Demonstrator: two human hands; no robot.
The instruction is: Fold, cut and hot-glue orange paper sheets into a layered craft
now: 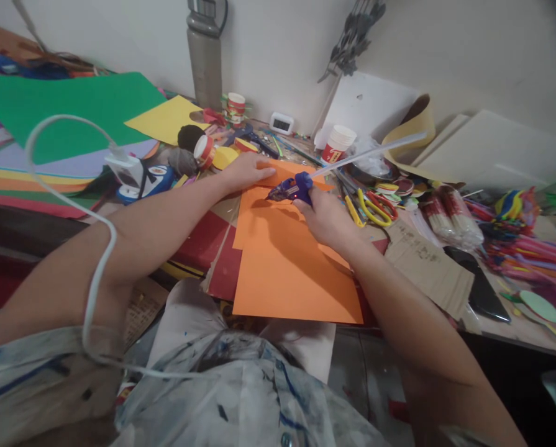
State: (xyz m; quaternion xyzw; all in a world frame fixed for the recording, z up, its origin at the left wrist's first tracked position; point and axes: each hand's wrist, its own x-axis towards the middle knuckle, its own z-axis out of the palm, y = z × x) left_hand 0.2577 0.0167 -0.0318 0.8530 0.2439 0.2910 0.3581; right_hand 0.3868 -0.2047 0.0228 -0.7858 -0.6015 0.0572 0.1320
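A blue hot glue gun (pixel 291 188) is gripped in my right hand (pixel 327 217), its nozzle pointing left, just over the orange paper. From its back end a long translucent glue stick (pixel 368 154) sticks out to the upper right. Orange paper sheets (pixel 296 279) overlap in front of me, and the nearest one hangs past the table edge. My left hand (pixel 247 172) lies with its fingers stretched out on the upper strip of orange paper (pixel 289 169), to the left of the glue gun. Whether the nozzle touches the paper I cannot tell.
Yellow-handled scissors (pixel 373 208) and brown cardboard pieces (pixel 429 267) lie to the right. Green paper (pixel 72 112) covers the left side. A grey bottle (pixel 205 59) and a paper cup (pixel 338 144) stand at the back. A white cable (pixel 112 236) loops across my left arm.
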